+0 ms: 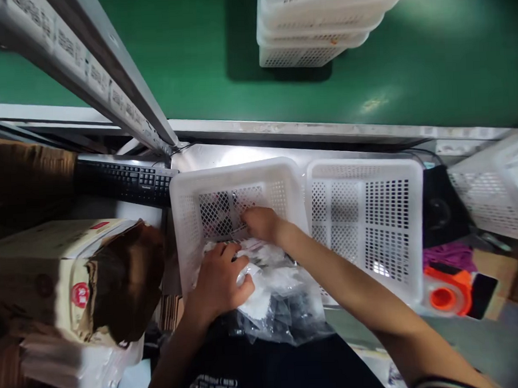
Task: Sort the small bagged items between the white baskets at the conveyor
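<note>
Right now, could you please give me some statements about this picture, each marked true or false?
1. The left hand touches clear plastic packaging. True.
2. The right hand is over the right basket. False: it is over the left basket.
3. A black keyboard lies left of both baskets. True.
4. The orange object lies left of the keyboard. False: it lies right of the baskets.
5. Stacked white baskets stand on a green surface. True.
</note>
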